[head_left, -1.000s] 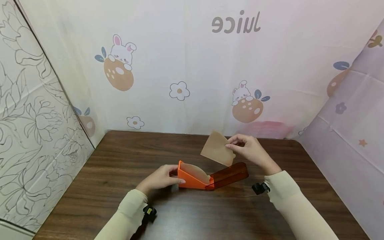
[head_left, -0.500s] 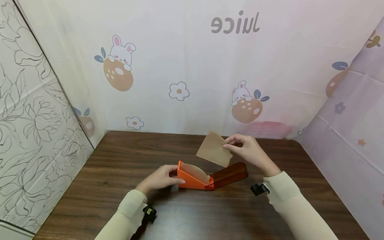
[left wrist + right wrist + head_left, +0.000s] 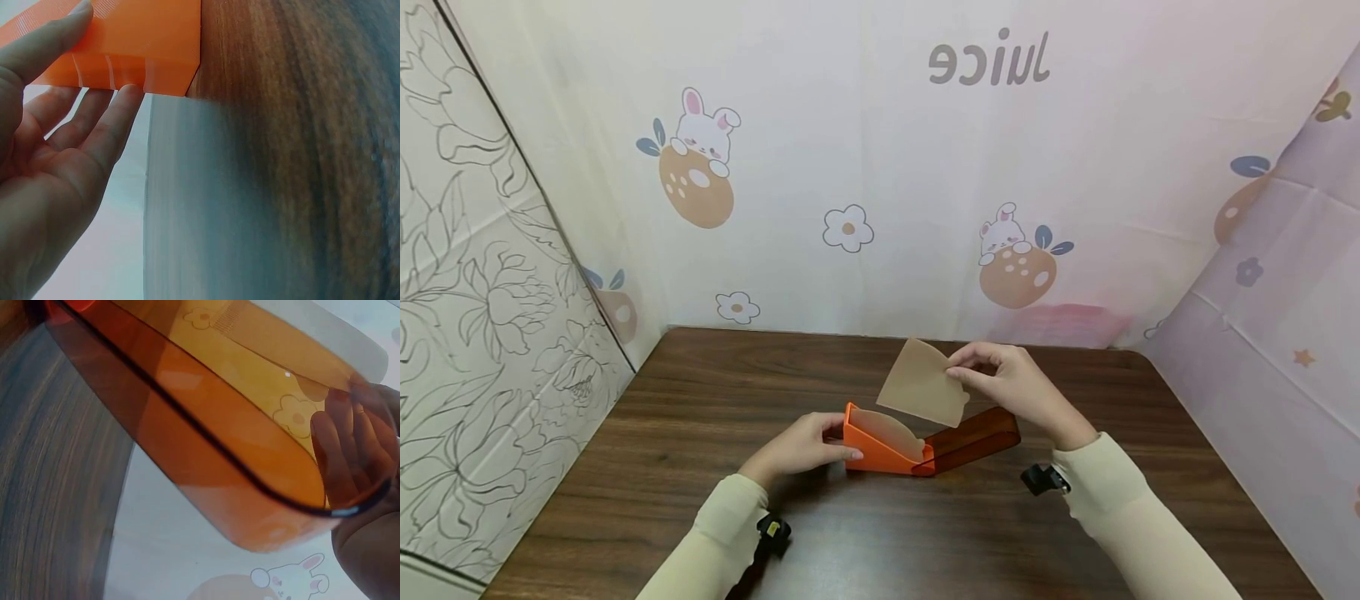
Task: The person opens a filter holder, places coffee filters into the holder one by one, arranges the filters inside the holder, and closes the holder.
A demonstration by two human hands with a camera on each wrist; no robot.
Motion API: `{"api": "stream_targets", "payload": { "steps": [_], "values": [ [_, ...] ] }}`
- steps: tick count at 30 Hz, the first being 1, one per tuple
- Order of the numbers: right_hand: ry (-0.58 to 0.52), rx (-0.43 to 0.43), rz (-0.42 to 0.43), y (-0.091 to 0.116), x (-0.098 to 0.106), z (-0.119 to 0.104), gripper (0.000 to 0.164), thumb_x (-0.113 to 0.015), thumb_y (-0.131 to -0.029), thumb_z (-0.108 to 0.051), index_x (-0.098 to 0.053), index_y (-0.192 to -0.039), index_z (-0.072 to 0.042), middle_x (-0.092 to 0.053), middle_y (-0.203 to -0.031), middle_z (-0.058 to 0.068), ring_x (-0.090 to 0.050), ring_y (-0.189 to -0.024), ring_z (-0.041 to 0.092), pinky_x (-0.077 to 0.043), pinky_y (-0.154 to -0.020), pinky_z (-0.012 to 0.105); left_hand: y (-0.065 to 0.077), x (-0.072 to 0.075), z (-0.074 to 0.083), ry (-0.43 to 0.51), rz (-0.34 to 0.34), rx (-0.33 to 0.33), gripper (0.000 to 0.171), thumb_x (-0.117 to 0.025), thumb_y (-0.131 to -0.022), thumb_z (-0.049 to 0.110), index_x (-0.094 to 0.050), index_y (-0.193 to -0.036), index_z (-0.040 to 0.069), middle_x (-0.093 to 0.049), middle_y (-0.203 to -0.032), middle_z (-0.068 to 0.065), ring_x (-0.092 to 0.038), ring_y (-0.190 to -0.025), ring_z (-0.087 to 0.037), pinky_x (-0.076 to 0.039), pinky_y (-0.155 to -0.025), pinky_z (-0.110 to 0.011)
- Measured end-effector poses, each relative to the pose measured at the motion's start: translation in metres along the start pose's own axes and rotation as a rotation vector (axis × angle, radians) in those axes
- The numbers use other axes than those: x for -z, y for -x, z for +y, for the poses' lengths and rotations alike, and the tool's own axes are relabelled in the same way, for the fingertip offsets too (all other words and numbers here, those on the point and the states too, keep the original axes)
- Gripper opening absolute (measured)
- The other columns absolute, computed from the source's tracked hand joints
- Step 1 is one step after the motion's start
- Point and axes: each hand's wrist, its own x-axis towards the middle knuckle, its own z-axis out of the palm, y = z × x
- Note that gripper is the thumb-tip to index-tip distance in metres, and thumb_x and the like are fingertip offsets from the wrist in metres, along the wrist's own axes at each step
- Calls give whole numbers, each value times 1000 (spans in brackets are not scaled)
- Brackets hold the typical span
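In the head view my left hand (image 3: 801, 447) grips the tall end of an orange wedge-shaped coffee filter holder (image 3: 880, 452) on the table. Its thumb lies on the near side; the left wrist view shows the fingertips against the end wall of the holder (image 3: 144, 37). Brown paper filters (image 3: 883, 427) stand inside. A see-through amber lid (image 3: 977, 439) is swung open to the right. Above and behind it, my right hand (image 3: 1018, 385) pinches a coffee filter (image 3: 919, 383) at its right edge. Through the lid (image 3: 212, 431), the right wrist view shows the fingers.
Everything is on a dark wood-grain table (image 3: 730, 383). A printed curtain (image 3: 865, 150) hangs behind its far edge, and a patterned panel (image 3: 490, 292) borders the left. Small black cameras (image 3: 773, 532) sit at both wrists.
My right hand has moved left and slightly down with the filter, bringing it nearer the orange holder. The left hand, holder and lid have stayed put.
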Motion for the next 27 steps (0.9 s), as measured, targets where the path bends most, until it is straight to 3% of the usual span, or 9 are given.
{"api": "stream_targets", "payload": {
  "steps": [27],
  "values": [
    [-4,37,-146,-1,-24,-12,7,-77,-91,-21,-74,-97,-24,-73,-85,-7,-69,-72,16,-59,-64,32,0,0,-1,-17,-4,-4,27,-75,-92,23,-68,-117,16,-71,-103,6,-66,-93,-13,-54,-83,-30]
  ]
}}
